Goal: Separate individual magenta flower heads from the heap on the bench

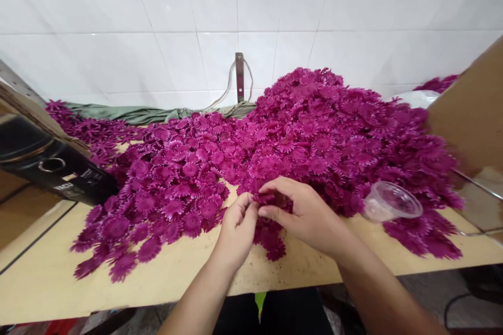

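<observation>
My left hand [240, 222] and my right hand [296, 209] meet above the front part of the table. Between their fingertips is a magenta artificial flower head [266, 199], partly hidden by the fingers. The left thumb and forefinger pinch its left side, while the right thumb and fingers close on it from the other side. Just below the hands, a few loose flower heads [274, 245] lie on the tabletop. Behind them rises a large heap of magenta flower heads [314, 120], and a flatter spread of them [168, 183] reaches to the left.
A clear plastic tub [393, 201] tilts against the heap at the right. A black box [55, 162] stands at the left, a cardboard panel [469, 131] at the right. Green cloth [129, 113] lies along the tiled wall below a metal bracket [239, 77]. The table's front edge is near my forearms.
</observation>
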{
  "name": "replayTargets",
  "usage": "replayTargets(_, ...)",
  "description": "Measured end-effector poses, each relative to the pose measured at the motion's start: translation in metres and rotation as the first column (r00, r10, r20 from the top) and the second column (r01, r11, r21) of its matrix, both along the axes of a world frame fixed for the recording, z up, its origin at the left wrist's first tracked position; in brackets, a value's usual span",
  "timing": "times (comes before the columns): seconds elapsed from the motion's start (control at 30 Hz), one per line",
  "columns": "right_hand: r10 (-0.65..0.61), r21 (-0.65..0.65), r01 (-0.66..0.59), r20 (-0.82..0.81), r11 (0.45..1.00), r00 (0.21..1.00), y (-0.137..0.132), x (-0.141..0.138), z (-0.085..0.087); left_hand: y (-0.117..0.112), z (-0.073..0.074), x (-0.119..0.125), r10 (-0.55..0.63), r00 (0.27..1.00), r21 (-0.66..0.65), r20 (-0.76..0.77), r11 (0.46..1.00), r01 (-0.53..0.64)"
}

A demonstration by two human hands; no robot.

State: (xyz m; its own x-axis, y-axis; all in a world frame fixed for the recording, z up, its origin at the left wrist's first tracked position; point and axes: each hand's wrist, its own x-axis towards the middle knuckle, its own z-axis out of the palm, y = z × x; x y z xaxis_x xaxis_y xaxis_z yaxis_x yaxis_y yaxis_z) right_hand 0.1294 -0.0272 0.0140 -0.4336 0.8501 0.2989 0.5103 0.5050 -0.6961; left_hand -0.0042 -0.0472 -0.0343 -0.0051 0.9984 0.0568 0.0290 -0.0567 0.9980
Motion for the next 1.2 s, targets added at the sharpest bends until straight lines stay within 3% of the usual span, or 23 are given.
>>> replayTargets(0.1, -0.167, 0.090, 0.165, 0.019, 0.982, 0.986, 0.002, -0.004, -0.018, -0.004, -0.003, 0.003, 0.010, 0.993, 0.050, -0.120, 0.999, -0.004)
replayTargets(0.17, -0.312, 0.199, 0.305, 0.004, 0.931, 0.950, 0.020, 0.003, -0.020, -0.012, -0.003, 0.003, -0.010, 0.983, 0.097, -0.181, 0.995, 0.028)
replayTargets(0.2, -0.404, 0.255, 0.399, -0.037, 0.881, 0.914, 0.032, 0.010, -0.018, -0.016, -0.001, 0.003, -0.041, 0.979, 0.114, -0.199, 0.991, 0.065)
replayTargets(0.27, -0.608, 0.314, 0.635, -0.190, 0.706, 0.771, 0.058, 0.026, -0.008, -0.024, 0.002, 0.001, -0.137, 0.966, 0.120, -0.220, 0.979, 0.166)
replayTargets(0.3, -0.646, 0.295, 0.689, -0.244, 0.662, 0.724, 0.070, 0.033, -0.002, -0.026, 0.004, 0.000, -0.174, 0.961, 0.109, -0.216, 0.974, 0.201)
replayTargets(0.33, -0.649, 0.295, 0.693, -0.245, 0.658, 0.720, 0.079, 0.038, 0.004, -0.026, 0.005, -0.001, -0.190, 0.962, 0.091, -0.197, 0.973, 0.211)
replayTargets(0.4, -0.614, 0.295, 0.641, -0.189, 0.708, 0.766, 0.084, 0.041, 0.015, -0.020, 0.007, -0.002, -0.129, 0.986, 0.051, -0.105, 0.990, 0.135)
replayTargets(0.5, -0.469, 0.312, 0.477, -0.105, 0.822, 0.877, 0.060, 0.029, 0.020, -0.005, 0.006, -0.002, -0.045, 0.996, -0.031, 0.077, 0.998, 0.048)
replayTargets(0.53, -0.402, 0.280, 0.407, -0.079, 0.869, 0.912, 0.046, 0.023, 0.018, -0.001, 0.006, -0.001, -0.046, 0.990, -0.056, 0.131, 0.997, 0.054)
replayTargets(0.6, -0.208, 0.055, 0.208, -0.007, 0.976, 0.978, 0.020, 0.012, 0.008, 0.003, 0.004, -0.001, -0.045, 0.973, -0.097, 0.225, 0.993, 0.068)
replayTargets(0.67, -0.111, -0.096, 0.111, 0.003, 0.989, 0.994, 0.002, 0.005, -0.004, 0.003, 0.002, 0.000, -0.001, 0.954, -0.137, 0.301, 0.990, 0.044)
replayTargets(0.8, -0.130, -0.144, 0.125, -0.025, 0.982, 0.991, -0.005, 0.002, -0.023, 0.000, -0.001, 0.002, 0.022, 0.929, -0.217, 0.370, 0.974, 0.064)
replayTargets(1.1, -0.239, 0.038, 0.241, -0.062, 0.970, 0.969, -0.012, 0.004, -0.023, 0.004, -0.007, 0.004, -0.002, 0.973, -0.166, 0.232, 0.985, 0.041)
replayTargets(1.2, -0.188, 0.043, 0.187, 0.015, 0.981, 0.982, -0.015, 0.003, -0.023, 0.006, -0.006, 0.002, -0.007, 0.986, -0.141, 0.165, 0.989, 0.031)
